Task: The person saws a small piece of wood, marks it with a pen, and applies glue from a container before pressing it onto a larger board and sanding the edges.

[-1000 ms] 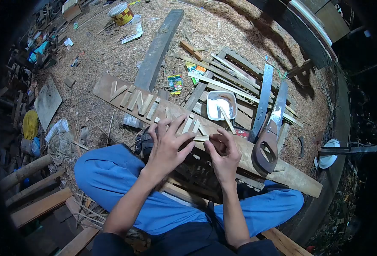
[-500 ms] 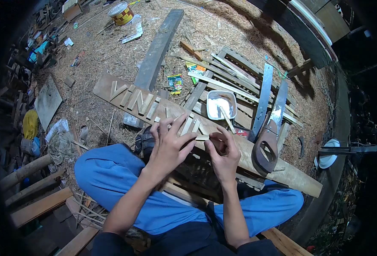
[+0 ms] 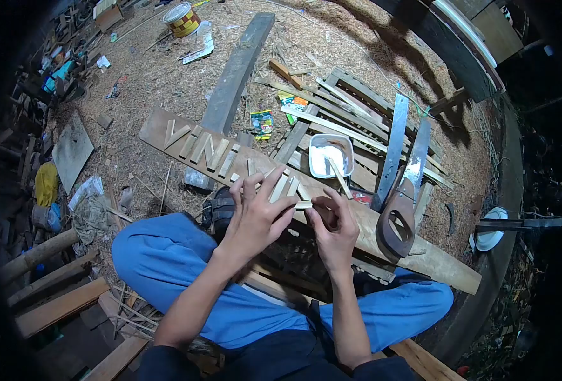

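Note:
A long wooden board (image 3: 449,270) lies slantwise across my lap, with several small wood strips (image 3: 199,147) set on it in letter-like shapes. Between my two hands is a short wood strip (image 3: 303,205), close over the board's near edge. My left hand (image 3: 255,206) has its thumb and index finger at the strip's left end, its other fingers curled over the board. The strip's right end is pinched by the thumb and fingers of my right hand (image 3: 333,219). Just beyond the hands stands a white tub (image 3: 320,171) of white paste with a wooden stick (image 3: 340,179) in it.
A handsaw (image 3: 400,216) lies across the board right of my right hand, beside a metal straightedge (image 3: 392,149). Behind the tub is a slatted wooden pallet (image 3: 357,95) with loose strips. A thick beam (image 3: 239,70) and a paint can (image 3: 182,20) rest on the shavings-covered ground.
Both hands stay almost in place around the short strip. The whole view shifts very slightly; nothing is let go or picked up.

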